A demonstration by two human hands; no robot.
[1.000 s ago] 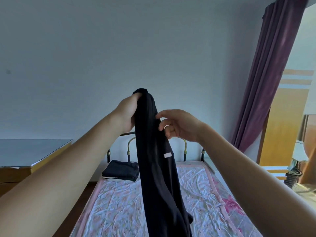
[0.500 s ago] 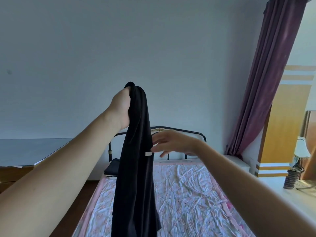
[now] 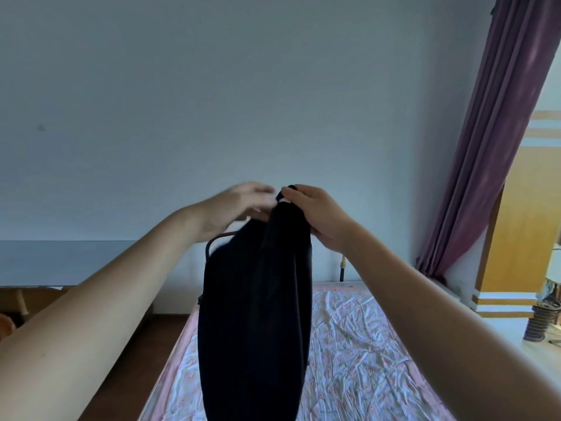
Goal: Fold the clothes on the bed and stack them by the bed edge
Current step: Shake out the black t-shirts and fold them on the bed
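A person's two bare arms reach forward from the bottom corners, meeting at chest height above a bed. Between the hands hangs a long black fabric garment [image 3: 258, 314], bunched at its top and falling straight down past the lower edge of the view. It is held up in the air over the near half of the bed and does not rest on it.

The right hand [image 3: 315, 215] is at the top right of the garment, its fingers curled round the bunched top edge and gripping it. The left hand [image 3: 236, 208] is just left of that same top edge, blurred; its fingers look fairly straight and reach toward the cloth, but whether they touch or hold it cannot be told.

The bed [image 3: 358, 344] lies below and beyond the garment, covered by a crumpled white sheet with a small pink pattern and a pink border. A dark metal headboard rail [image 3: 212, 243] shows behind the garment at the far end of the bed.

Right of the bed hangs a purple curtain [image 3: 501, 132]; beside it stands a yellow wooden wardrobe [image 3: 522, 238]. Left of the bed is a grey-topped table [image 3: 60, 259]. A plain pale wall rises behind the bed.
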